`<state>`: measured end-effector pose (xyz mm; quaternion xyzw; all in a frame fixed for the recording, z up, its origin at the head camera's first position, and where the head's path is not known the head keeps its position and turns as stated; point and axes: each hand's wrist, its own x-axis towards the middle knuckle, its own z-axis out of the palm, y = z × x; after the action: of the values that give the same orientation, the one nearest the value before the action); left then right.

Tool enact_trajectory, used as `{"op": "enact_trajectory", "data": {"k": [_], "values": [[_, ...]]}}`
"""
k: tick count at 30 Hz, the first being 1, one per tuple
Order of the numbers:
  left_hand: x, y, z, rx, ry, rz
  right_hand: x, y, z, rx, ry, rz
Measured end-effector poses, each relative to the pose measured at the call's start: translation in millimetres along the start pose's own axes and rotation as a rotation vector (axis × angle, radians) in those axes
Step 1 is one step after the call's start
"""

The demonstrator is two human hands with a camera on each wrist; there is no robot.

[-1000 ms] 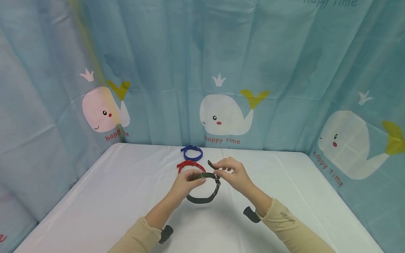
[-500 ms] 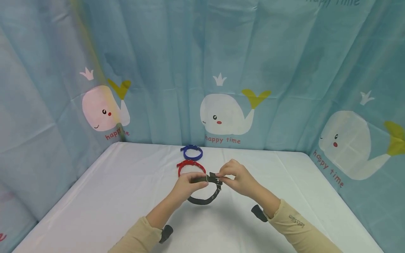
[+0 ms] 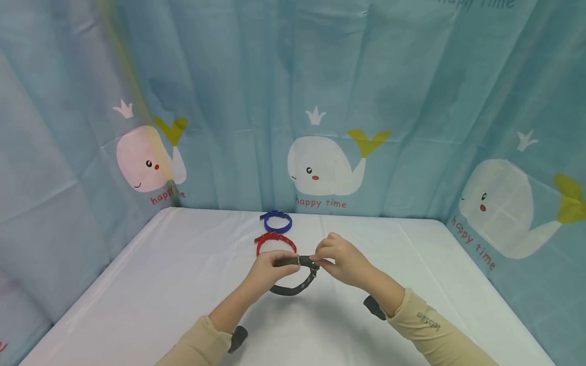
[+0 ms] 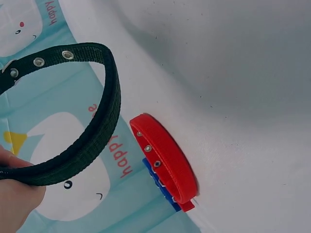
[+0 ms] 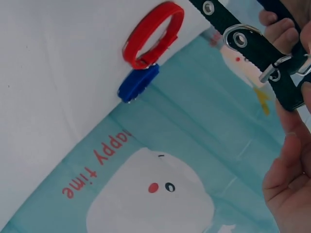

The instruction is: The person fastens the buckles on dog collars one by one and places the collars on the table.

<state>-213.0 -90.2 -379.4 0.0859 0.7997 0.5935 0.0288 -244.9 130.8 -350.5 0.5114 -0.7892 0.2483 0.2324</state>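
Observation:
A dark green pet collar point(image 3: 288, 291) with metal eyelets is held up in a loop above the table. My left hand point(image 3: 267, 269) pinches its strap between thumb and fingers, left of the buckle. At the buckle end, my right hand point(image 3: 343, 259) pinches the strap with thumb and fingertips. The right wrist view shows the metal buckle point(image 5: 282, 65) with its prong at an eyelet, and a D-ring point(image 5: 238, 36) beside it. Fingers partly hide the strap's tip there. Behind the hands lie a red collar point(image 3: 276, 235) and a blue collar point(image 3: 277, 222), both buckled into loops.
The white-covered table point(image 3: 183, 264) extends to both sides. A light blue curtain point(image 3: 238, 101) with printed whales hangs at its back and sides. Dark wrist-worn pieces point(image 3: 374, 307) stick out below the sleeves.
The strap's free end, raised in my right fingers a second ago, has come down and now lies along the collar at the buckle. My left hand has shifted slightly down.

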Motion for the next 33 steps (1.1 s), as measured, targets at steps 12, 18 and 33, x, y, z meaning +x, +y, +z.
{"op": "enact_trajectory", "data": {"k": [12, 18, 33], "values": [[1.8, -2.2, -0.1, 0.05, -0.001, 0.049, 0.3, -2.0, 5.2, -0.119, -0.019, 0.001], [0.9, -2.6, -0.6, 0.074, -0.005, 0.066, 2.4, -1.5, 11.0, -0.075, -0.041, 0.014], [0.5, -3.1, -3.8, 0.035, 0.059, 0.048, -1.0, 1.0, 30.7, 0.44, 0.129, 0.284]]}}
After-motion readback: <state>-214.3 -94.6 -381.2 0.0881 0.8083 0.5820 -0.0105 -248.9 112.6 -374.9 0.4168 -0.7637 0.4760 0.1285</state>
